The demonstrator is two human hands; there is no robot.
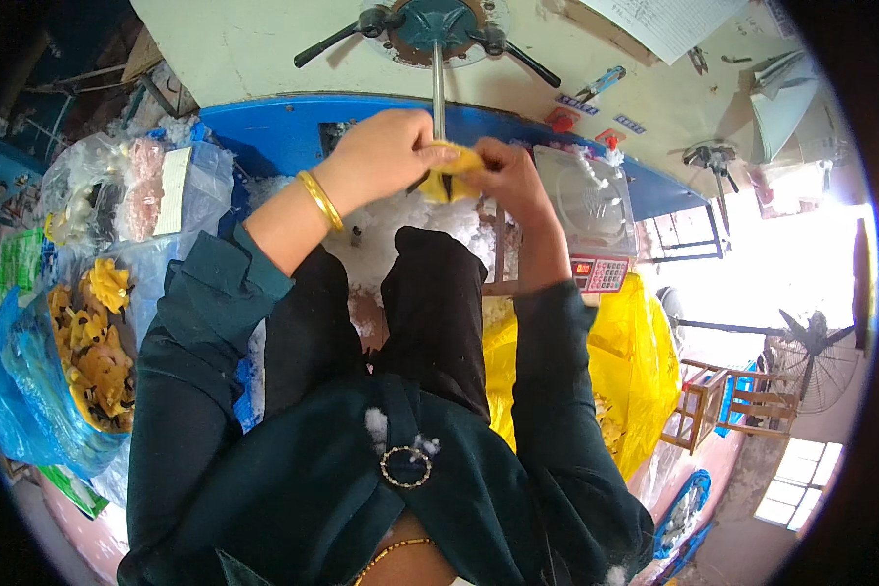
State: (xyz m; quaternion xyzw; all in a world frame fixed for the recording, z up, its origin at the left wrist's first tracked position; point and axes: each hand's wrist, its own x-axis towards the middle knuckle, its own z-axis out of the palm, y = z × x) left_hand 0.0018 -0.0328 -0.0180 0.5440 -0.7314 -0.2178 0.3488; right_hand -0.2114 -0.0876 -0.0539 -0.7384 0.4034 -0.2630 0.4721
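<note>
- My left hand (pixel 386 151) and right hand (pixel 506 176) pinch a soft yellow fabric piece (pixel 451 168) between closed fingertips, just below the metal nozzle tube (pixel 439 93).
- The crumpled piece hangs under the tube; its long axis is unclear.
- White fluffy stuffing (pixel 410 220) lies beneath the tube.

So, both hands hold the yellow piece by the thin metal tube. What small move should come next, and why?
Probably ease the yellow piece further onto the metal tube. The left hand and right hand both pinch it right at the tube's lower end, above a heap of white stuffing. How far the piece sits on the tube cannot be told.
</note>
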